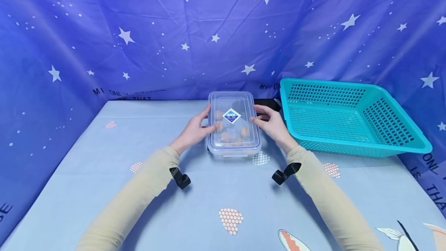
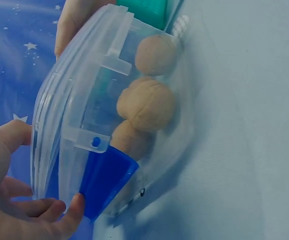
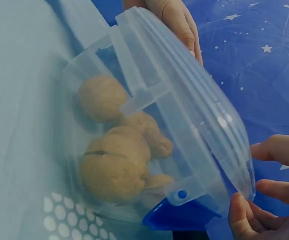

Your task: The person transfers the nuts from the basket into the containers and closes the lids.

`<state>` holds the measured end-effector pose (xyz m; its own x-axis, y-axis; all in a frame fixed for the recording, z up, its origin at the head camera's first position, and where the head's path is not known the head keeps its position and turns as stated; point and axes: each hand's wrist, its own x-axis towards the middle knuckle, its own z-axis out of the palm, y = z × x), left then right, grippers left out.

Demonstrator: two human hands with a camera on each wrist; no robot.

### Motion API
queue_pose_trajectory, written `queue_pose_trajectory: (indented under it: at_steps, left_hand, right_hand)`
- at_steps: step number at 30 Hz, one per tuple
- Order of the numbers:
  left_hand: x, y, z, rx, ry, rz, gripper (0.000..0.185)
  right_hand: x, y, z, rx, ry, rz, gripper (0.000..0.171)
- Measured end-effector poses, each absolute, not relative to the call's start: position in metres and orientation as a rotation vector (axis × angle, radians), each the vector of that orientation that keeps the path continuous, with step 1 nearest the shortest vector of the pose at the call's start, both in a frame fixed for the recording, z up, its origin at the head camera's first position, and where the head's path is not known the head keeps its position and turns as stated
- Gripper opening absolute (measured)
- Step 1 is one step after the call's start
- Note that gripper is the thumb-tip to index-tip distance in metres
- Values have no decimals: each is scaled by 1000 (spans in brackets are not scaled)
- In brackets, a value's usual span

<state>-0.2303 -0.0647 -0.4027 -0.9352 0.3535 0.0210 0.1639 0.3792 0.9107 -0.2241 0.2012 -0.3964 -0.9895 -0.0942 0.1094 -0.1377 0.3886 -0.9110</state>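
In the head view a clear plastic lid (image 1: 223, 102) with a diamond-shaped label lies over a clear food container (image 1: 235, 153) on the table. Several walnuts (image 2: 149, 105) show through the container's wall. My left hand (image 1: 195, 129) holds the lid's left edge, thumb on top and fingers under the rim. On the opposite edge my right hand (image 1: 273, 125) pinches the lid the same way. A narrow gap parts lid and container in both wrist views. One blue latch (image 2: 106, 180) hangs outward by the left fingers; another blue latch (image 3: 179, 215) hangs out below the right hand.
A teal plastic basket (image 1: 355, 144) stands to the right, close to the right hand. Behind the container lies a black object (image 1: 268, 104), partly hidden. The table has a pale blue patterned cloth (image 1: 195, 204), and a blue star-printed curtain (image 1: 195, 22) hangs at the back.
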Motion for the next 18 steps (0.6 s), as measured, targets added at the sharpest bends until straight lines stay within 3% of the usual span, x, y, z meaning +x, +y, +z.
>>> queue_pose_trajectory:
  at_steps: [18]
  left_hand:
    - [-231, -65, -421, 474, 2449, 1584, 75]
  right_hand:
    - [-224, 204, -410, 250, -2678, 1634, 52]
